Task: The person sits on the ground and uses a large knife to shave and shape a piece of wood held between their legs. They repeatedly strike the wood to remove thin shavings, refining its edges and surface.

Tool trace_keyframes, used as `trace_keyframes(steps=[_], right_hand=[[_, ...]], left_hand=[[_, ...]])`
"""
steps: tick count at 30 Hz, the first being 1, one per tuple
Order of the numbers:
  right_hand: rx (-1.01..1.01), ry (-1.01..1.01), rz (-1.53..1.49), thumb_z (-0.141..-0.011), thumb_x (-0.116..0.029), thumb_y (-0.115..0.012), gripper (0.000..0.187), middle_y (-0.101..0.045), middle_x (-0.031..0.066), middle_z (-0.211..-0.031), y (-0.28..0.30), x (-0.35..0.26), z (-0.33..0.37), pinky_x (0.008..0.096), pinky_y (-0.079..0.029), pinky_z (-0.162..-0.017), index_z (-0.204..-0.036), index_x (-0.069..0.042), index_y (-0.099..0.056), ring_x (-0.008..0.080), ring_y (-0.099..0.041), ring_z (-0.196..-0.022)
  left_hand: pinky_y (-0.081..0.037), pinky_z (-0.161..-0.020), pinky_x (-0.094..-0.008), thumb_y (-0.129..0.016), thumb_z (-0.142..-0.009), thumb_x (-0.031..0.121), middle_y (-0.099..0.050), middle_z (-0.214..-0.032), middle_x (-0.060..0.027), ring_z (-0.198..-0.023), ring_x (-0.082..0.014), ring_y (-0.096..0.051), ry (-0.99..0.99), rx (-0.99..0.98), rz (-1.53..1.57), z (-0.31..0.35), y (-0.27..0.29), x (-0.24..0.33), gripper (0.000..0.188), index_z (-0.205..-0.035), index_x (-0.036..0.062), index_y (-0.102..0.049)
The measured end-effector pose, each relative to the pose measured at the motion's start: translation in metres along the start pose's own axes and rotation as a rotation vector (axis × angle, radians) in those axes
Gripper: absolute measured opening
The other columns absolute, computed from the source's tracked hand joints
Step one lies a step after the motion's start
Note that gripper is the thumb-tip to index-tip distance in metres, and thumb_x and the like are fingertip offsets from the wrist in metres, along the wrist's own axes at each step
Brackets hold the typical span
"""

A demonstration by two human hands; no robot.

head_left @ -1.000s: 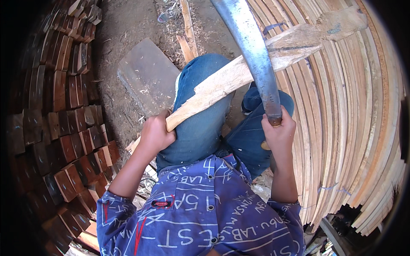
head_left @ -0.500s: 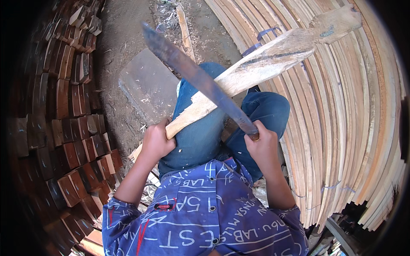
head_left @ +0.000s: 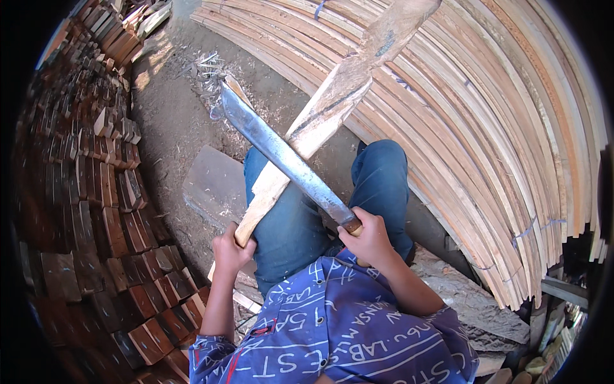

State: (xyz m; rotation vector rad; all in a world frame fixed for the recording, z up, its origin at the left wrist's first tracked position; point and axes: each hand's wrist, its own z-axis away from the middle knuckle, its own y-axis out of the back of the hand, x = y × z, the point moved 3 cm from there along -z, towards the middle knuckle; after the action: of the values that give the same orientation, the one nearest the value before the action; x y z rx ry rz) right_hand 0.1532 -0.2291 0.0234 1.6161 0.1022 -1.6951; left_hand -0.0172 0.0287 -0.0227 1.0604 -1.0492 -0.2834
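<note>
My right hand [head_left: 367, 238] is wrapped round the handle of a machete [head_left: 281, 153], whose long steel blade slants up to the left. The blade crosses over a rough-hewn piece of wood [head_left: 326, 109]; whether it touches the wood I cannot tell. My left hand [head_left: 231, 253] grips the narrow near end of that wood. From there the piece runs up to the right over my left thigh, widening into a pale hewn flat face with a dark streak. Its far end reaches over the bundled strips.
Long bundled wooden strips [head_left: 486, 147] lie curving across the right side. Dark sawn blocks [head_left: 96, 224] are stacked along the left. A flat grey slab [head_left: 214, 182] rests on the dirt ground beside my left leg, near scattered shavings. Rough bark slabs [head_left: 473, 297] lie at lower right.
The wood's far end has swung left and points more steeply away from me. The machete still crosses it, its blade now turned to catch the light. My view has shifted too.
</note>
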Motion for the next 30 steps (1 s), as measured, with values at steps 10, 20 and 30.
trace_keyframes(steps=[10, 20, 30], right_hand=[[0.042, -0.01, -0.084, -0.073, -0.004, -0.066, 0.019, -0.056, 0.0091, -0.066, 0.013, 0.0, 0.006, 0.029, -0.044, -0.058, -0.089, 0.003, -0.061, 0.0099, -0.051, -0.061], [0.053, -0.029, -0.255, -0.081, -0.007, -0.067, 0.015, -0.059, 0.0078, -0.067, 0.004, 0.017, 0.014, 0.0282, -0.046, -0.055, -0.091, 0.002, -0.061, 0.0125, -0.058, -0.059], [0.046, 0.012, -0.495, -0.093, -0.008, -0.06, 0.013, -0.06, 0.0035, -0.079, 0.03, 0.003, -0.021, 0.0214, -0.047, -0.052, -0.101, 0.002, -0.057, 0.0062, -0.056, -0.061]], left_hand=[[-0.047, -0.06, -0.0295, -0.078, -0.079, 0.029, -0.064, -0.068, -0.0039, -0.066, -0.0098, -0.058, 0.139, -0.553, 0.33, -0.035, 0.033, -0.03, 0.034, -0.087, -0.0025, -0.067], [-0.051, -0.059, -0.0313, -0.066, -0.091, 0.021, -0.061, -0.066, -0.0066, -0.061, -0.015, -0.061, 0.465, -1.126, 0.721, -0.033, 0.032, -0.038, 0.024, -0.085, -0.0021, -0.063], [-0.046, -0.059, -0.0471, -0.066, -0.088, 0.024, -0.057, -0.068, -0.026, -0.068, -0.0453, -0.059, -0.02, -0.311, -0.062, 0.01, 0.04, 0.024, 0.026, -0.084, -0.0015, -0.059]])
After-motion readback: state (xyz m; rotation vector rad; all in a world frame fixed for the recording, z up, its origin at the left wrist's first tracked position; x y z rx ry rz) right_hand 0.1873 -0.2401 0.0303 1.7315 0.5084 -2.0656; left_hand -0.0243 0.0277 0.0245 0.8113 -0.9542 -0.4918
